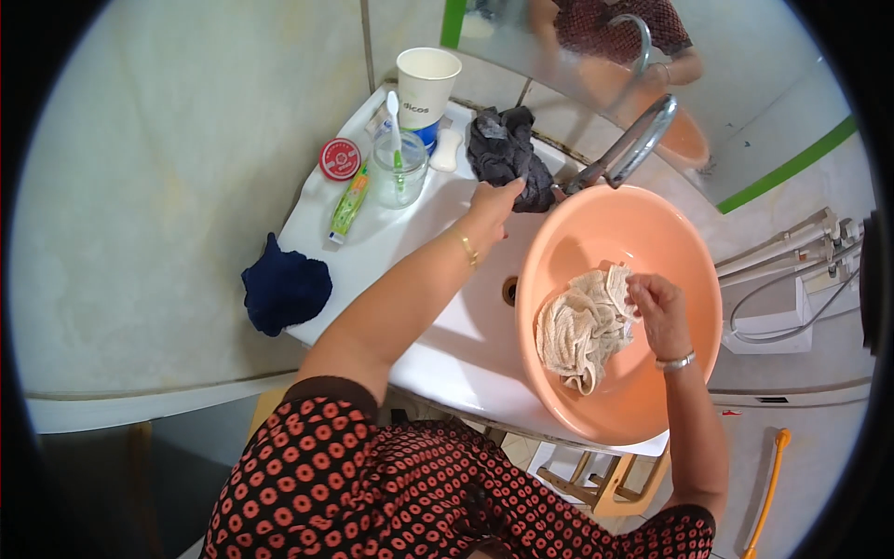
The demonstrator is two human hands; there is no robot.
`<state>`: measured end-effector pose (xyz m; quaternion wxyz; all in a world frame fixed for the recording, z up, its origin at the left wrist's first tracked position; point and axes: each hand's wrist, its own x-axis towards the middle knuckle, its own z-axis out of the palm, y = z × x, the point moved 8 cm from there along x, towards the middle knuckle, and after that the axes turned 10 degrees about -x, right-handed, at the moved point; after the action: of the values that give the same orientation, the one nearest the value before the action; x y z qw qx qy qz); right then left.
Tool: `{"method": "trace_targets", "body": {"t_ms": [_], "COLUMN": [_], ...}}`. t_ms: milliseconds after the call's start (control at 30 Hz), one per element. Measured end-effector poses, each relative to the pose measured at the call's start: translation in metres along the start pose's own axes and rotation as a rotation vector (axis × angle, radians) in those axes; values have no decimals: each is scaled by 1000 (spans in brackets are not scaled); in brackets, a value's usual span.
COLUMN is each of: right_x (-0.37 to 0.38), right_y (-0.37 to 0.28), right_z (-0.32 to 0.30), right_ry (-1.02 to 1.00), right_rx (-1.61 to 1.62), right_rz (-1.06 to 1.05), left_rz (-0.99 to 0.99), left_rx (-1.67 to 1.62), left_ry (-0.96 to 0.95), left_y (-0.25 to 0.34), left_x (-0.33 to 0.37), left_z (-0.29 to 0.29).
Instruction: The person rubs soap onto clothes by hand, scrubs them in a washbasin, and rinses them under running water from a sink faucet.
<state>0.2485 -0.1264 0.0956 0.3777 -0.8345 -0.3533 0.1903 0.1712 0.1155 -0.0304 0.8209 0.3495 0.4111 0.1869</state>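
My left hand (494, 207) reaches across the white sink top (438, 326), fingers apart, at the near edge of a crumpled dark grey cloth (507, 154). Whether the fingertips touch that cloth is hard to see. A curved metal faucet (643, 140) stands just right of it. Over a peach-coloured plastic basin (549, 391), my right hand (659, 312) is closed with fingertips pinched at the edge of a beige towel (582, 326). The towel lies bunched inside the basin, which rests on the right part of the sink.
A paper cup (428, 74), glass jar (386, 177) with a toothbrush (394, 116), white soap bar (447, 149), red round lid (340, 159) and green toothpaste tube (349, 205) stand at back left. A navy cloth (284, 284) hangs over the left edge. Behind is a mirror (745, 121).
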Motion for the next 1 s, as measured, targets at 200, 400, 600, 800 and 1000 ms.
{"method": "trace_targets", "body": {"t_ms": [200,400,600,800,1000], "right_x": [-52,-72,-60,-50,-71], "right_y": [10,33,25,-3,-48], "right_z": [-25,-43,-36,-5,13], "right_ry": [81,108,4,-147,-544], "right_rx": [156,222,285,585,1493], "right_rz": [58,143,63,98,-31], "left_rz": [152,387,600,400,329], "left_rx": [130,-576,-402,-455,-177], "left_ry": [740,-95,-490,-832,-913], "left_y": [7,30,87,90,28], "left_x": [28,56,-96,-233,-264], "left_z": [-3,9,17,73,153]}}
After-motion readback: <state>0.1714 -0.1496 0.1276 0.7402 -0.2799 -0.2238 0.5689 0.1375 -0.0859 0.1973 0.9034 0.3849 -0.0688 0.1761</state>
